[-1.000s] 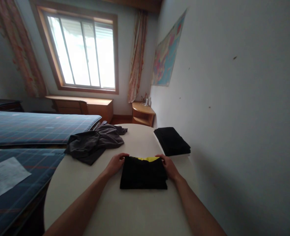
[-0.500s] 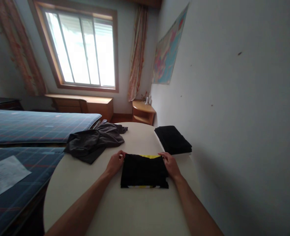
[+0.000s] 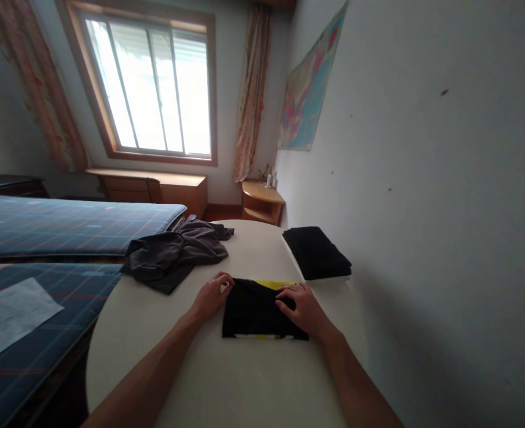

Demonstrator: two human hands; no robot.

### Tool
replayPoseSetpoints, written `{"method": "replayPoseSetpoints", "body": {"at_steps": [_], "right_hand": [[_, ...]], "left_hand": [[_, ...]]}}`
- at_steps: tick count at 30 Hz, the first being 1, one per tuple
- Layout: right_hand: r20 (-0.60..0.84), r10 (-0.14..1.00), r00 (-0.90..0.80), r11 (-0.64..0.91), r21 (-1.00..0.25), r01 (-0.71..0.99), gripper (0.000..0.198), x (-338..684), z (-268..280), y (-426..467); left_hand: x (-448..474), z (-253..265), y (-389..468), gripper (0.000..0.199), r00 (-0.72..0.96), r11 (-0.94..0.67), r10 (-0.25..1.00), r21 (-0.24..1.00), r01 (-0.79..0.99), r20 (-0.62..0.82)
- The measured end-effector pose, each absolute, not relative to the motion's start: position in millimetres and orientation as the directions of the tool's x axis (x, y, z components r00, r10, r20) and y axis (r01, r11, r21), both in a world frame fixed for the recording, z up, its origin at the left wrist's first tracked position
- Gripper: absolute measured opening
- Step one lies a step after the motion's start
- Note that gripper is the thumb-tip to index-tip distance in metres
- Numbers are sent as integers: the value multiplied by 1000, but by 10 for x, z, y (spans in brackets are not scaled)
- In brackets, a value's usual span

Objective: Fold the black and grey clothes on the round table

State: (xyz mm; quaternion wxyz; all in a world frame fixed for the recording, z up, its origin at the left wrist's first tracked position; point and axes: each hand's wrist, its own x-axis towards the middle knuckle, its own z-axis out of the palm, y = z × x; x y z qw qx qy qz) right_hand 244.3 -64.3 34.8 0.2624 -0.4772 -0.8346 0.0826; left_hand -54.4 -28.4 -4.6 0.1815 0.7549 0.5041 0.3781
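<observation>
- Cloth (image 3: 253,315): black, folded into a rough rectangle, lying flat on the pale, rounded counter (image 3: 227,380), between the two forearms.
- Yellow strip (image 3: 271,284) along the cloth's far edge; small yellow and white patches at the near edge.
- Left hand (image 3: 213,294): at the far left corner of the cloth. Grip closed, thumb and fingertips pinching that corner; a small gap shows inside the curl of the fingers.
- Right hand (image 3: 304,306): over the right part of the cloth, palm down. Grip open, fingers loosely bent and spread across the top, nothing pinched.
- Stack (image 3: 316,252): black, folded fabric, beyond the right hand and near the wall (image 3: 445,178). A white layer (image 3: 329,279) shows beneath it. Apart from the cloth.
- Garment (image 3: 177,252): dark grey, crumpled, at the far left of the counter, well clear of the stack.
- Left of the counter: two blue plaid mattresses (image 3: 79,226); a paper sheet (image 3: 17,315) on the nearer one, print too faint to read.
- Background: bright window (image 3: 151,89) between patterned curtains (image 3: 253,95); a coloured map (image 3: 311,83) on the wall.
</observation>
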Motion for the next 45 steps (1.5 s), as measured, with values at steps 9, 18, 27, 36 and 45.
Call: {"method": "replayPoseSetpoints", "body": {"at_steps": [9,18,27,36,45], "right_hand": [[272,759,-592,646,-194,738,31,1535,662,-848],[301,713,-633,694,-180,697,7,1335,300,-893],[355,560,-749,825,-162,541,13,1333,262,-924],[344,775,-531,624,-277,731,38,1195,258,-1018],[333,913,-238,349,-329,878,28,1009,205,-946]], "left_hand": [[-610,-36,-310,13,263,-485,873,674,557,411],[-609,-23,-316,16,196,-403,912,693,598,361],[-607,-87,-241,28,160,-367,916,606,706,368],[-630,-69,-228,24,119,-310,942,675,669,315],[-647,-67,-210,22,114,-325,943,790,520,313]]}}
